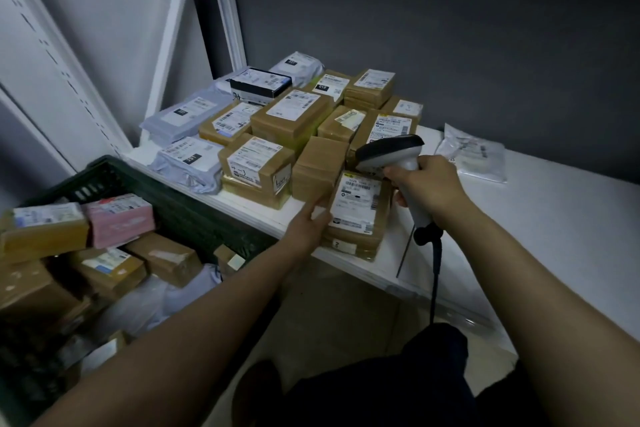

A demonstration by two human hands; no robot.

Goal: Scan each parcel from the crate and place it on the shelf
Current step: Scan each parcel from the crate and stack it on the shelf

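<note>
I am watching the labelled parcel, which is lying label up at the front edge of the shelf, on top of another brown parcel. My left hand is touching the parcel's left edge, thumb raised toward the plain box just left of the parcel. Whether the fingers are hooking under that edge I cannot tell. Just above the parcel's far end, my right hand is wrapping the handle of the scanner, whose head is pointing left and away rather than down at the label. To do this step well, I judge I should be tilting the scanner head onto the barcode at the parcel's far end, keeping the left hand off the label, then sliding the parcel back from the lip. Well left of the parcel, the crate is holding more parcels.
</note>
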